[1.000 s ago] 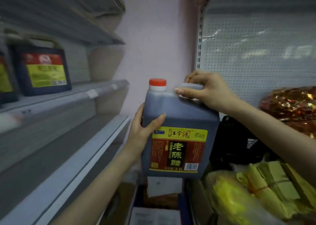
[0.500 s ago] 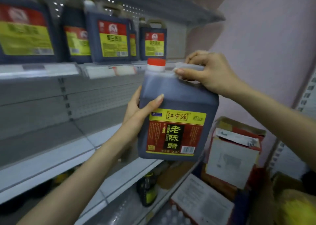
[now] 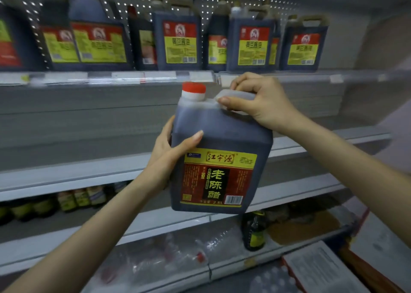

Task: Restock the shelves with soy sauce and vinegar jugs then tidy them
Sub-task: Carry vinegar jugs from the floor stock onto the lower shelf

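Note:
A dark vinegar jug with a red cap and a yellow-and-red label hangs in the air in front of the shelves, tilted slightly. My right hand grips its top handle from above. My left hand holds its left side, thumb across the front and fingers hidden behind. Several dark soy sauce jugs with red-and-yellow labels stand in a row on the upper shelf. The middle shelf lies behind the held jug.
Small bottles stand under the middle shelf at left. A dark bottle and clear plastic-wrapped bottles sit on the lowest shelf. A cardboard box lies at the bottom right. A pink wall closes the right end.
The view has swung left to face the shelves head-on. Both hands keep the same hold on the vinegar jug, which now sits in front of the middle shelf.

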Demonstrator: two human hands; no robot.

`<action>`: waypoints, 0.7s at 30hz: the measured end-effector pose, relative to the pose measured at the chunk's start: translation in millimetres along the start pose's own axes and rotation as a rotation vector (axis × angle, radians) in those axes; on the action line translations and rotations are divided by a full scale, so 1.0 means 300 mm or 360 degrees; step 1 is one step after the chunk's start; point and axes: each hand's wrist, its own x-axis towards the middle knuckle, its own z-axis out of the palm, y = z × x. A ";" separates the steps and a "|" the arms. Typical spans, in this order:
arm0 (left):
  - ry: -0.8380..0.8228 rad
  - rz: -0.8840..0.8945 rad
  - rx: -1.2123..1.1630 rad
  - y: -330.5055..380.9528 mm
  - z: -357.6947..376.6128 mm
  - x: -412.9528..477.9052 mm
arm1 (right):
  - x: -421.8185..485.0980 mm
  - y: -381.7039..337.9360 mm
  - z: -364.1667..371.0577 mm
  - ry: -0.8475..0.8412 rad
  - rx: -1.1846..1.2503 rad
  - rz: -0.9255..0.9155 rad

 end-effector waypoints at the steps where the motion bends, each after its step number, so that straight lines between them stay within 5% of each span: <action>1: 0.0035 -0.0007 0.0007 0.002 -0.027 -0.014 | 0.009 -0.011 0.025 -0.0013 0.0003 -0.0022; 21: 0.0027 -0.0084 0.0170 0.083 -0.716 -0.212 | 0.139 -0.358 0.636 -0.0009 0.0111 0.0043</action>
